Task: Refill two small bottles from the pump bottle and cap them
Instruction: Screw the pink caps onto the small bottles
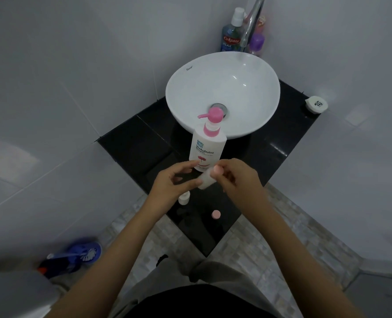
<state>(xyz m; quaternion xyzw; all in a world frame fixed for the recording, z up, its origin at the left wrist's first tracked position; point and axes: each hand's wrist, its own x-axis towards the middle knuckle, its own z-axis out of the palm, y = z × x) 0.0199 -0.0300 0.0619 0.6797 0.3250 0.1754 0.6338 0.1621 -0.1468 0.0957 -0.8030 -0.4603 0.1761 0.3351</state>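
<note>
**Both hands on one small bottle at the counter's near corner**

A small white bottle [206, 180] is held tilted above the black counter [130, 145], just in front of the white pump bottle [207, 149]. The left hand [172, 182] grips its body from the left, fingers curled round it, the index finger reaching toward the pump bottle's label. The right hand [236, 176] closes on the bottle's upper end, where a pale pink cap [218, 169] shows between thumb and fingertips; whether the cap is seated cannot be told. The two hands are close together, meeting at the bottle.

A second small bottle [184, 198] stands uncapped on the counter just below the left hand. A loose pink cap [216, 214] lies on the counter nearer the edge, apart from it.

The pump bottle stands upright, its pink pump head overlapping the rim of the white basin [222, 95]. Behind the basin, by the tap [251, 24], stand a mouthwash bottle [231, 33] and a purple bottle [257, 42].
</note>
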